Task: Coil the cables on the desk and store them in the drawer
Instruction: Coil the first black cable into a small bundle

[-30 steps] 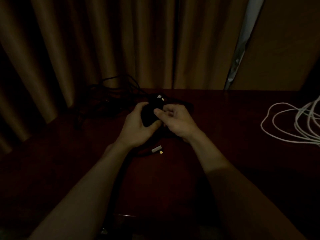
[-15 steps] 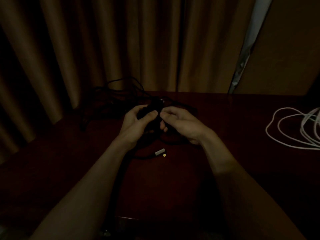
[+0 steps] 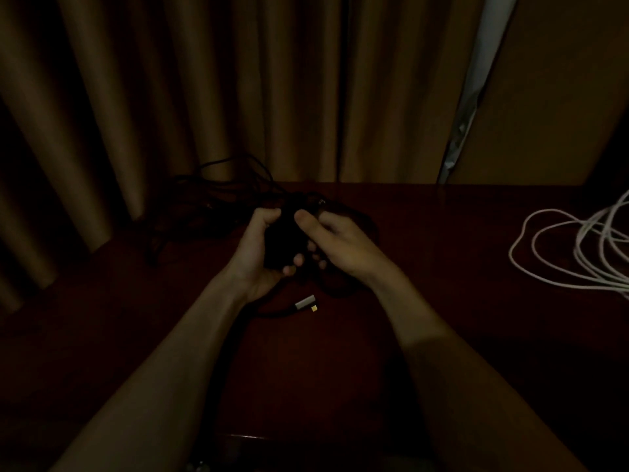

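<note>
Silver gold-tipped metal plug on dark red wooden tabletop just nearer than black coiled cable bundle, left hand and right hand both gripping that bundle, tangled loose black cords behind-left of it, looped white cable well right of it, tan pleated curtain beyond.

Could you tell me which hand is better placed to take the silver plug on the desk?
Probably the right hand: the left hand grips the black cable bundle, and the silver plug lies just below the right's fingers.

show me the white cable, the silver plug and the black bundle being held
white cable (image 3: pixel 578 249), head view, its bunched strands
silver plug (image 3: pixel 305 302), head view, its metal shell
black bundle (image 3: pixel 282 240), head view, its dark middle
</note>
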